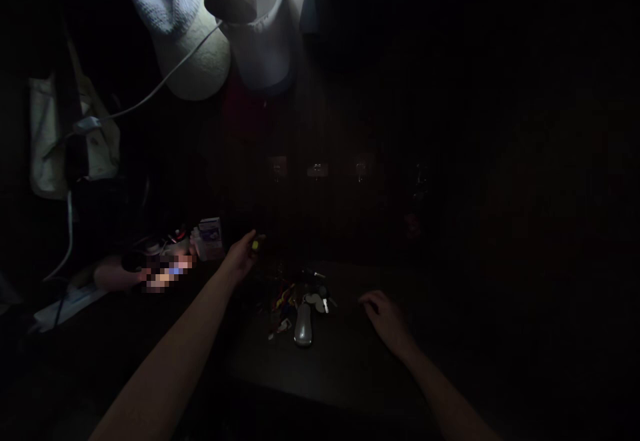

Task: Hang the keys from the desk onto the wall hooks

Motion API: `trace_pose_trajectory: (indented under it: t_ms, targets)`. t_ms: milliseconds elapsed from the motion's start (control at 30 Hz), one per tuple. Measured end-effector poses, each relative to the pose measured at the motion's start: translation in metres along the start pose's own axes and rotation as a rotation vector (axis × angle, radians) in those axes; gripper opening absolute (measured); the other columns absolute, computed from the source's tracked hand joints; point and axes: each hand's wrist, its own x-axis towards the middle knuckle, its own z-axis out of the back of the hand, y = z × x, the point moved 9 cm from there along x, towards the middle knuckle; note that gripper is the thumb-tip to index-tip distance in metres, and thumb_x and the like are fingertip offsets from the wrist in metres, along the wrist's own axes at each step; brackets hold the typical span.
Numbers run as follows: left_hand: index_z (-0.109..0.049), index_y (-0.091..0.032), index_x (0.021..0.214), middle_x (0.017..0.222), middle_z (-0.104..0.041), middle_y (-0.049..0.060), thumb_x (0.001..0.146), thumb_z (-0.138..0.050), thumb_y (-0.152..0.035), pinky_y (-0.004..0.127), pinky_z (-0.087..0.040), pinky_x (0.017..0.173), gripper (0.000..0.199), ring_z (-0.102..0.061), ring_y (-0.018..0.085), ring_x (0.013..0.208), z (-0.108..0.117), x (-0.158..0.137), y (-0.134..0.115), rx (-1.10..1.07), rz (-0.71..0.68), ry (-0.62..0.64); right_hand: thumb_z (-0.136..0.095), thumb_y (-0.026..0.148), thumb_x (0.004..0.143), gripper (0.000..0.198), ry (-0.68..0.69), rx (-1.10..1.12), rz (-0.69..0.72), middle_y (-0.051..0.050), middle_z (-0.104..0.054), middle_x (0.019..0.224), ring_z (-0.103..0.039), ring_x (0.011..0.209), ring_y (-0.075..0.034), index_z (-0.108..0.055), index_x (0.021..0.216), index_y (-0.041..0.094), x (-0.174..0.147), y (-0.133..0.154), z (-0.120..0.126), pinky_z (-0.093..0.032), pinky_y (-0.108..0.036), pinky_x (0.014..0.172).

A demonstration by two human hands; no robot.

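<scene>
The scene is very dark. My left hand (243,254) is raised a little over the dark surface, its fingers pinched on a small yellow thing (256,245). Just right of it lies a heap of keys with coloured tags (293,297) and a grey key fob (303,326). My right hand (385,314) rests flat on the dark tabletop (340,361), to the right of the keys, fingers slightly spread and holding nothing.
Pale caps (193,34) hang on the wall above, with a white cable (150,97) running down left. A row of small wall hooks (317,171) sits behind the keys. A small white box (210,235) and clutter lie at the left, beside a light bag (50,141).
</scene>
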Motion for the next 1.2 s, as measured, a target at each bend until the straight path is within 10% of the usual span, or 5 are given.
trace_pose_trajectory:
  t_ms: [500, 733, 1200]
  targets:
    - [-0.058, -0.016, 0.065, 0.065, -0.062, -0.001, 0.074, -0.064, -0.024, 0.018, -0.045, 0.054, 0.014, -0.055, 0.005, 0.053, -0.024, 0.022, -0.029, -0.014, -0.105, -0.018, -0.043, 0.015, 0.072, 0.021, -0.008, -0.012, -0.003, -0.005, -0.062, 0.086, -0.059, 0.087, -0.018, -0.063, 0.073, 0.021, 0.0, -0.003, -0.002, -0.044, -0.032, 0.084]
    - [-0.064, -0.016, 0.084, 0.068, -0.062, -0.002, 0.055, -0.076, -0.022, 0.019, -0.042, 0.054, 0.032, -0.054, 0.006, 0.055, -0.051, 0.034, -0.069, 0.206, -0.38, -0.008, -0.043, 0.014, 0.072, 0.022, -0.008, -0.025, -0.013, -0.004, -0.062, 0.085, -0.059, 0.086, -0.018, -0.063, 0.073, 0.022, 0.0, -0.002, -0.002, -0.044, -0.032, 0.083]
    - [-0.065, -0.017, 0.09, 0.093, -0.069, 0.006, 0.072, -0.06, -0.023, 0.027, -0.044, 0.082, 0.019, -0.062, 0.018, 0.089, -0.107, 0.022, -0.129, 0.723, -0.962, -0.237, -0.043, 0.011, 0.072, 0.021, 0.005, -0.043, -0.006, -0.005, -0.06, 0.086, -0.058, 0.086, -0.019, -0.062, 0.073, 0.021, -0.001, 0.0, -0.002, -0.044, -0.032, 0.082]
